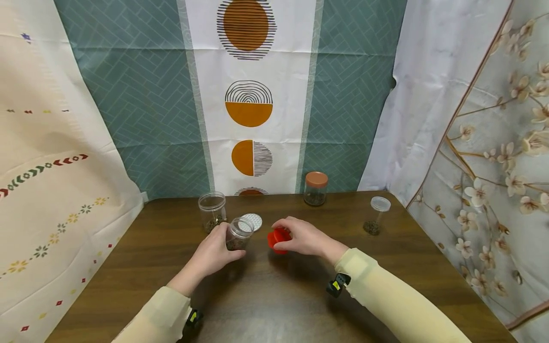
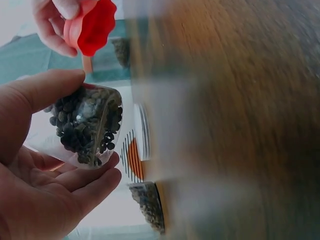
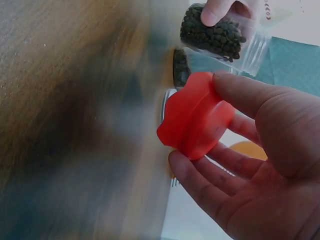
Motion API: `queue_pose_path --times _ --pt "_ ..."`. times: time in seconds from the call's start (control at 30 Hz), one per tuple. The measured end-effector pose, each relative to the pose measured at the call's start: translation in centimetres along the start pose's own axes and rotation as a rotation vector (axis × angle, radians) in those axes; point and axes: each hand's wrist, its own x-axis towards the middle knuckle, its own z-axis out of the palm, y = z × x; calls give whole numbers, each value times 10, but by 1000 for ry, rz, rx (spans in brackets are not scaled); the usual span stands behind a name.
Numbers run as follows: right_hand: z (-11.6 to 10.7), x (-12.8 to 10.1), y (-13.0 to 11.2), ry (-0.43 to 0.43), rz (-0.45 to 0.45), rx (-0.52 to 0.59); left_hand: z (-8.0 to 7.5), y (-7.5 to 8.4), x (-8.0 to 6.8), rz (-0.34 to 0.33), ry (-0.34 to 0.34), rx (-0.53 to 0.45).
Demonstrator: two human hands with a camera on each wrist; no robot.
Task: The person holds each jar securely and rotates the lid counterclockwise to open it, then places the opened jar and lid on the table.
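Observation:
My left hand (image 1: pixel 213 250) grips a clear open-topped jar (image 1: pixel 238 238), thumb on one side and fingers on the other. Small dark pellets or beans fill the lower part of this jar, best seen in the left wrist view (image 2: pixel 87 127). It is held just above the table, slightly tilted. To its right, my right hand (image 1: pixel 305 238) pinches a red cup-like piece with a wavy rim (image 3: pixel 197 117) between thumb and fingertips, also off the table. A gap separates the red piece from the jar. The red piece's exact kind is unclear.
Behind the left hand stands another uncovered clear jar (image 1: pixel 212 209) with similar contents. A white round lid (image 1: pixel 252 221) lies beside it. A jar with a copper-coloured lid (image 1: pixel 316 188) stands at the back, and a narrow white-capped jar (image 1: pixel 376 216) at the right. Curtains surround the wooden table (image 1: pixel 274 295).

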Motion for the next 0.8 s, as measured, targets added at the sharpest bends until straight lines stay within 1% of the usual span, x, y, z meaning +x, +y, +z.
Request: queue_pose_path --times 0.2,0.33,0.6,0.8 --pt "6 4 -5 -17 -10 -7 -5 -8 -5 -33 -5 -11" --pt "10 9 -7 -23 -13 -38 -7 -14 -5 -53 -7 -29" --pt "15 20 -14 -40 -15 -82 -11 -22 -6 -67 -21 -20" --pt "21 30 -21 -42 -20 -113 -14 -24 -7 -71 -24 -21"
